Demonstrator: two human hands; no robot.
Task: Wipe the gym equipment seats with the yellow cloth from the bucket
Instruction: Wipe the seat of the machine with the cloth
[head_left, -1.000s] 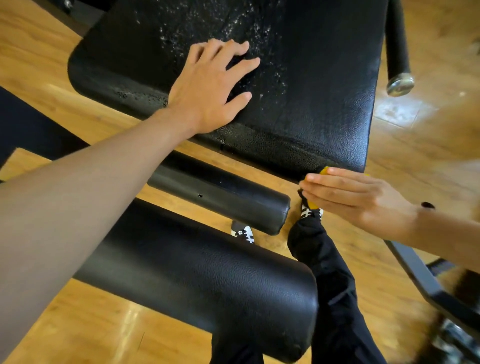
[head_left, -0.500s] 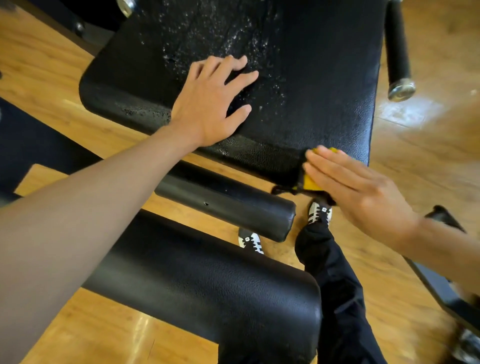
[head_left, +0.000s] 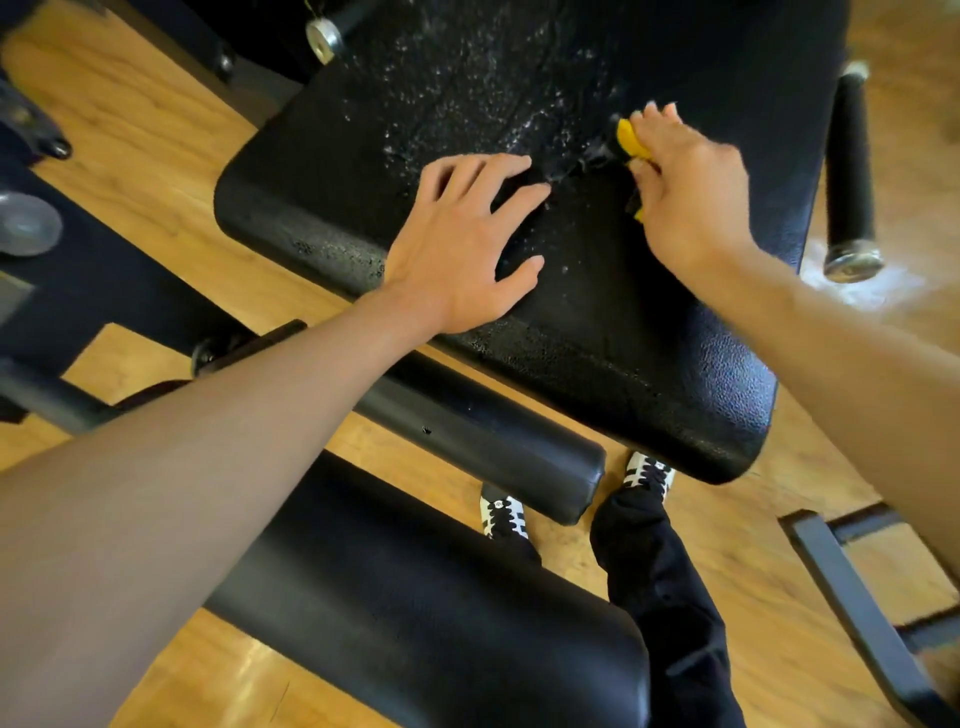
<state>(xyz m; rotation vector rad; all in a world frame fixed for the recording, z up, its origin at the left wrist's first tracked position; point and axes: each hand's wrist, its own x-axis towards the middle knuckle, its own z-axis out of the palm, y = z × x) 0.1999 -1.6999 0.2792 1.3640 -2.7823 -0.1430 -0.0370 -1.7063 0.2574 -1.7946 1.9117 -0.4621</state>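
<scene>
The right hand (head_left: 685, 197) seemingly grips yellow cloth (head_left: 630, 137) against the seat (head_left: 623, 343).

Bare forearms (head_left: 218, 467); black trousers (head_left: 670, 613); black-and-white striped sneakers (head_left: 506, 514).

Most of the yellow cloth (head_left: 629, 136) hides under the right hand (head_left: 685, 192), itself motion-blurred

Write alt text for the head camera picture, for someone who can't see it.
A person's right hand grips a yellow cloth against a droplet-speckled black padded seat, while the left hand rests flat on the seat, fingers spread. Nearer the camera are two black roller pads above a wooden floor.
</scene>
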